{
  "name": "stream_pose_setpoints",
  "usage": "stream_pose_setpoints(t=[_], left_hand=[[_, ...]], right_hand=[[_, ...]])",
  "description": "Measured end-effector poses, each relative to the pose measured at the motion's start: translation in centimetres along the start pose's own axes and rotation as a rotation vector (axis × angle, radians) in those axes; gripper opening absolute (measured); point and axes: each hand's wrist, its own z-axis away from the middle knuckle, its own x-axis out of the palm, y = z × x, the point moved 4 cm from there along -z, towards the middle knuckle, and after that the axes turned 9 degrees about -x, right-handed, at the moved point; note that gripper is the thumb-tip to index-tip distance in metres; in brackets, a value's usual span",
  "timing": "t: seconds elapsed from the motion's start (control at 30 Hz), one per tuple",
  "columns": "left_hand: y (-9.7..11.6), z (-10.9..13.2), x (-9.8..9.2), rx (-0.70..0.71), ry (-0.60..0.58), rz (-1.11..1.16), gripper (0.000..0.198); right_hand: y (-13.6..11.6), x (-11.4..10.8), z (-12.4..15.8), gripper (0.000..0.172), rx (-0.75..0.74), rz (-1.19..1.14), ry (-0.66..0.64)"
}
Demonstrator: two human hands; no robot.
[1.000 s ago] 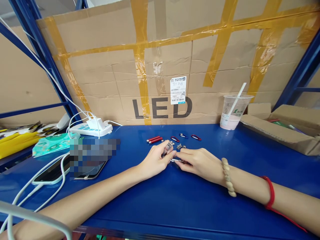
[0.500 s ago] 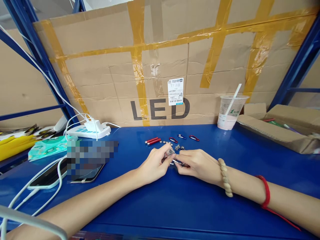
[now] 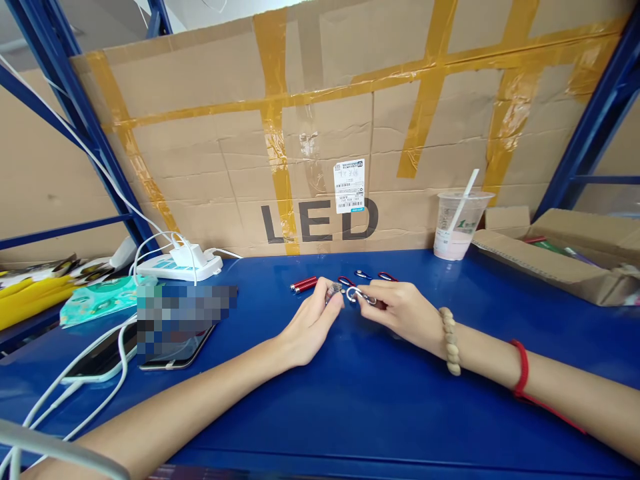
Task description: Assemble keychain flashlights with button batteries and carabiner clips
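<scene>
My left hand (image 3: 313, 320) is closed, pinching a small shiny silver piece (image 3: 334, 289) between thumb and fingers; its exact kind is too small to tell. Across from it, my right hand (image 3: 395, 303) grips a silver carabiner (image 3: 354, 294), whose curved end points towards the left hand. A narrow gap separates the two held pieces. Just behind the hands lie two red metal tubes (image 3: 303, 285), partly covered by the left fingers. A blue carabiner (image 3: 363, 274) and a red carabiner (image 3: 387, 276) rest beyond the right hand, with another red carabiner (image 3: 345, 281) beside them.
The blue tabletop (image 3: 320, 413) ends at a cardboard sheet (image 3: 200, 167). On the left are phones (image 3: 175, 353), white cables (image 3: 120, 347), a power strip (image 3: 200, 268) and a teal packet (image 3: 100, 301). A plastic cup (image 3: 457, 227) with straw and an open cardboard box (image 3: 565, 260) stand right.
My hands have drawn slightly apart and up from where they met. The carabiner's curved end now shows clearly, and the hands cover the small metal parts behind them.
</scene>
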Motion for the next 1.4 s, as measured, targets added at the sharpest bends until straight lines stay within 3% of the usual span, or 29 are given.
stream_pose_setpoints(t=[0.2, 0.5, 0.73, 0.9, 1.13, 1.3, 1.4], left_hand=[[0.4, 0.3, 0.3, 0.116, -0.044, -0.053, 0.021], [0.4, 0.3, 0.5, 0.115, -0.043, -0.047, 0.018], [0.5, 0.2, 0.5, 0.060, -0.051, -0.025, 0.022], [0.2, 0.0, 0.3, 0.033, 0.008, -0.053, 0.024], [0.1, -0.3, -0.4, 0.028, 0.074, -0.116, 0.032], [-0.5, -0.6, -1.1, -0.098, 0.095, -0.159, 0.024], [-0.5, -0.6, -1.0, -0.102, 0.096, -0.188, 0.027]], right_hand=[[-0.7, -1.6, -0.5, 0.022, 0.005, 0.020, 0.186], [-1.9, -2.1, -0.5, 0.019, -0.079, 0.081, 0.221], [-1.7, -1.7, -0.4, 0.019, -0.048, 0.095, 0.166], [-1.1, -1.1, -0.4, 0.021, 0.003, 0.071, 0.024], [-0.1, -0.7, -0.1, 0.036, 0.075, 0.174, -0.067], [-0.4, -0.1, 0.0, 0.034, -0.009, 0.152, -0.106], [-0.6, 0.1, -0.1, 0.034, -0.027, 0.163, -0.105]])
